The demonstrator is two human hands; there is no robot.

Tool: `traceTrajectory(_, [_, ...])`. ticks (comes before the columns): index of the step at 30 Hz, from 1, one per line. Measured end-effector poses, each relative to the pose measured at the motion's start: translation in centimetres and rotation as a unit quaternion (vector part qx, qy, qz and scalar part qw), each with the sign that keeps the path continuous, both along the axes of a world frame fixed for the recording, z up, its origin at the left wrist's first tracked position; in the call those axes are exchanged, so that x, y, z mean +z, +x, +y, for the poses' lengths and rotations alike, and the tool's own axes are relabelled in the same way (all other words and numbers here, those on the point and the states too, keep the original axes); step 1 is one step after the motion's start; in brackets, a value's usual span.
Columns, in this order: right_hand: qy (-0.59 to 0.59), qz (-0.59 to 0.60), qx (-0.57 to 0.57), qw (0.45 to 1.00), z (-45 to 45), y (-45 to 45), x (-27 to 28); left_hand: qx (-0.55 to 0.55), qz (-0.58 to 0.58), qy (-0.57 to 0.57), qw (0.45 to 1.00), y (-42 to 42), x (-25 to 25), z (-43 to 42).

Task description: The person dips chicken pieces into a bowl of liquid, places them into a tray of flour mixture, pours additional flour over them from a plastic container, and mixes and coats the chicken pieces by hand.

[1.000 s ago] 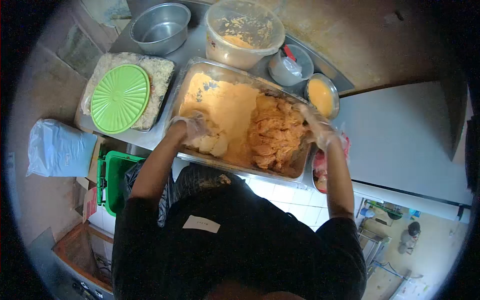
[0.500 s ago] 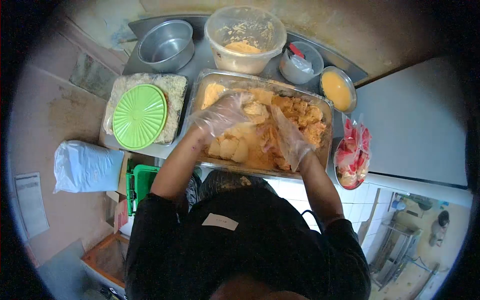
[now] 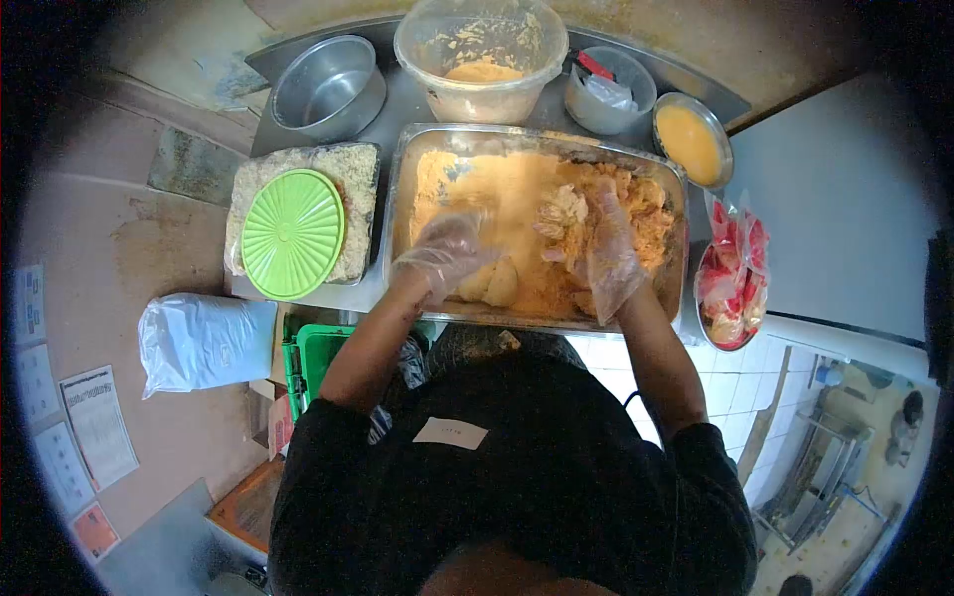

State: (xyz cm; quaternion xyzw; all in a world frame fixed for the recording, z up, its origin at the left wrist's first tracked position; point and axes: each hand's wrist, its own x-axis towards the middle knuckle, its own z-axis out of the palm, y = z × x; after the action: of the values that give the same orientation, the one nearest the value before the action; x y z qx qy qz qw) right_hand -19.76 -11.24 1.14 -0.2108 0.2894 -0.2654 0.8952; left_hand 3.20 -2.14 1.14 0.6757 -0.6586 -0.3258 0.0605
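Note:
A metal tray (image 3: pixel 397 184) holds orange-tan powdery coating (image 3: pixel 527 184) and coated meat pieces. My left hand (image 3: pixel 447 253), in a clear plastic glove, is low over the tray's left part, blurred, its fingers apart. Just below it lie pale coated pieces (image 3: pixel 492 285), partly hidden by the hand. In a matching glove, my right hand (image 3: pixel 614 253) rests on the heap of coated meat pieces (image 3: pixel 648 223) on the right, its fingers stretched forward. A flour-covered piece (image 3: pixel 564 207) lies to the left of its fingers.
Behind the tray stand a plastic tub (image 3: pixel 482 99) of coating, a metal pot (image 3: pixel 328 89), a small plastic tub (image 3: pixel 608 109) and a bowl of yellow liquid (image 3: pixel 691 144). A green lid (image 3: pixel 293 235) tops a crumb-filled tray at left. Bagged red-and-white food (image 3: pixel 732 268) sits at right.
My left hand has drawn back left and down from the middle pieces. My right hand has shifted right onto the heap, and the powder between the hands is now more exposed. The camera view has shifted.

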Motion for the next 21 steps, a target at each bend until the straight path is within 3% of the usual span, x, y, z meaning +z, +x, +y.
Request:
traceTrajectory(1, [0.007, -0.023, 0.014, 1.000, -0.2, -0.8, -0.8, -0.076, -0.085, 0.072, 0.991, 0.2, -4.3, 0.6])
traceTrajectory(3, [-0.009, 0.005, 0.011, 1.000, 0.0, -1.3, -0.6, -0.145, -0.126, 0.125, 0.973, 0.4, -5.2, 1.0])
traceTrajectory(5, [-0.011, 0.030, 0.006, 0.999, 0.4, -1.3, -0.1, -0.133, -0.038, 0.094, 0.986, 0.7, -4.9, 1.8])
traceTrajectory(8, [-0.008, 0.048, 0.004, 0.999, 1.2, -1.1, 0.1, -0.007, -0.026, 0.180, 0.983, -0.3, -2.1, 1.7])
traceTrajectory(10, [-0.022, 0.035, 0.016, 0.999, 1.7, -0.9, -0.1, 0.042, 0.071, 0.172, 0.982, 0.4, -2.1, 2.0])
traceTrajectory(14, [0.012, 0.042, -0.014, 0.999, 2.8, 0.4, 0.7, 0.149, 0.261, 0.072, 0.951, 1.1, -1.0, 3.0])
traceTrajectory(17, [0.024, 0.018, -0.037, 0.999, 3.0, 1.8, 1.0, 0.157, 0.332, -0.041, 0.929, 2.2, -1.9, 2.9])
traceTrajectory(18, [0.022, 0.021, -0.052, 0.998, 3.1, 2.4, 1.6, 0.119, 0.259, -0.065, 0.956, 2.1, -0.7, 2.3])
traceTrajectory(21, [0.003, -0.010, -0.050, 0.999, 3.1, 4.4, 3.0, 0.022, 0.197, -0.110, 0.974, 0.8, 4.3, 1.1])
